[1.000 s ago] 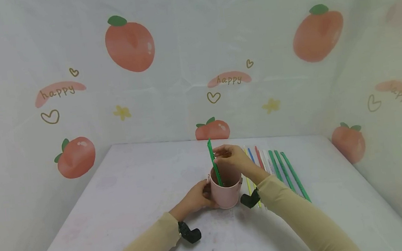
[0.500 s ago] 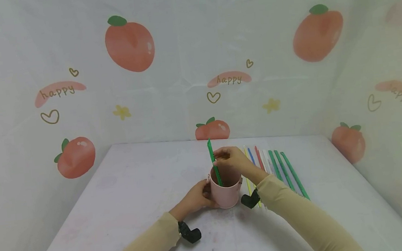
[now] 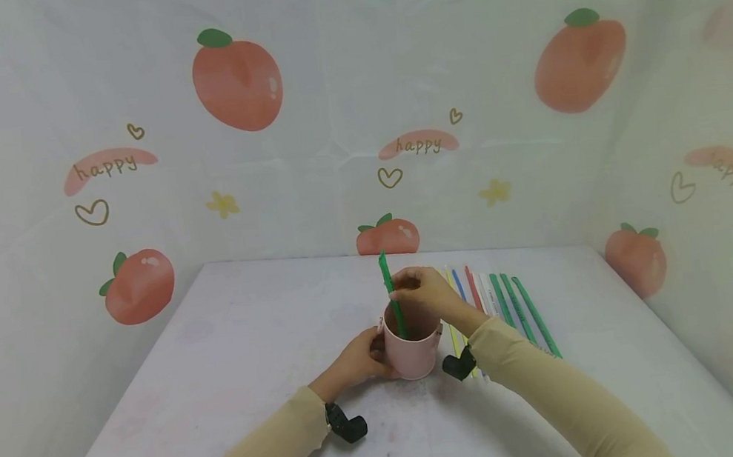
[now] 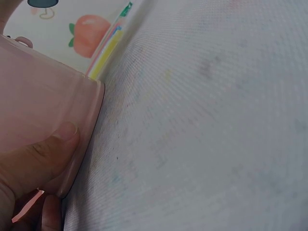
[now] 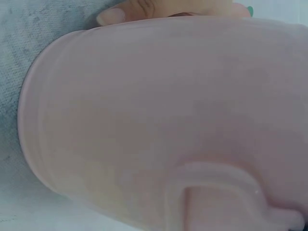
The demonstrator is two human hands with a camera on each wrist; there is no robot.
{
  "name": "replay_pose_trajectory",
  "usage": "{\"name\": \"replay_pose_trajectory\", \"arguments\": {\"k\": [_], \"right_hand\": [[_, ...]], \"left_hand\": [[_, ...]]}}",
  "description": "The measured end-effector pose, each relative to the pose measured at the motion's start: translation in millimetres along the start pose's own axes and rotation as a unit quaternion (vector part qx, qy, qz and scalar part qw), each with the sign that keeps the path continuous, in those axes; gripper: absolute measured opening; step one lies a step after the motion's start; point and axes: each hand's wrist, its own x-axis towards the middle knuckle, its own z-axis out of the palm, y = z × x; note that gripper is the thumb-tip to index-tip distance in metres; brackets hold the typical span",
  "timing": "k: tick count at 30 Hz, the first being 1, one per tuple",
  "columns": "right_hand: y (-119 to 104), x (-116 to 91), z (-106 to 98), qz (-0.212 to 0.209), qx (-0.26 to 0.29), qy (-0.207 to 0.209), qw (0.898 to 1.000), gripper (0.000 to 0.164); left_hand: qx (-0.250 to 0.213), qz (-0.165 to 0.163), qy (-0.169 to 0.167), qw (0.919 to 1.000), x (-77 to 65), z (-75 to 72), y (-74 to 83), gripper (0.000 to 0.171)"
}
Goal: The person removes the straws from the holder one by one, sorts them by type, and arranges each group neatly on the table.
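A pink cup [image 3: 412,358] with small side lugs stands on the table, tilted in neither direction that shows. My left hand [image 3: 354,361] grips its left side near the base; in the left wrist view the thumb [image 4: 53,149] presses on the wall. Over the mouth, my right hand [image 3: 428,289] pinches a long green straw [image 3: 387,278] between thumb and fingers. The straw leans slightly left, its lower end inside the cup and its upper end above the fingers. In the right wrist view the cup wall [image 5: 144,106] fills most of the frame and hides the right fingers.
Several more straws lie in a row right of the cup: yellow, a blue straw [image 3: 458,283], a red straw [image 3: 473,286], white, and green straws [image 3: 533,315] at the far right. The right forearm overlaps them. A printed white cloth [image 3: 309,190] hangs behind the table.
My right hand has dipped slightly, and the green straw has shifted a little to the right within the cup. The left hand and the cup stay in place.
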Motion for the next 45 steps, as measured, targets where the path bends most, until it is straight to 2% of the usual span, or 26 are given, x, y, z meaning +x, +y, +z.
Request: {"name": "replay_pose_trajectory", "arguments": {"k": [6, 10, 17, 24, 28, 38, 41, 45], "right_hand": [[7, 1, -1, -0.021, 0.028, 0.032, 0.999, 0.026], [12, 2, -2, -0.035, 0.086, 0.045, 0.995, 0.026], [6, -1, -11, -0.065, 0.214, 0.053, 0.973, 0.031], [-3, 1, -31, -0.07, 0.276, 0.093, 0.954, 0.023], [-6, 2, -45, -0.081, 0.307, 0.108, 0.942, 0.025], [-20, -3, -89, -0.121, 0.341, 0.161, 0.918, 0.042], [-17, -5, -104, -0.132, 0.333, 0.167, 0.919, 0.048], [-12, -9, -121, -0.135, 0.3, 0.179, 0.927, 0.052]], "left_hand": [[0.006, -0.007, 0.001, 1.0, 0.4, -0.4, 0.8, 0.083], [0.01, -0.008, 0.003, 0.9999, 0.6, -0.3, 1.2, 0.083], [0.016, -0.016, 0.009, 0.9997, 0.9, 1.5, -0.4, 0.082], [0.019, -0.015, 0.011, 0.9996, -0.5, 1.7, -0.5, 0.082], [0.016, -0.01, 0.01, 0.9998, -0.5, 1.3, 0.0, 0.082], [0.011, -0.004, 0.008, 0.9999, -1.2, 0.9, 3.1, 0.081], [0.012, -0.003, 0.009, 0.9999, -1.5, 0.9, 3.7, 0.081], [0.011, -0.001, 0.008, 0.9999, -1.7, 0.8, 3.4, 0.08]]}}
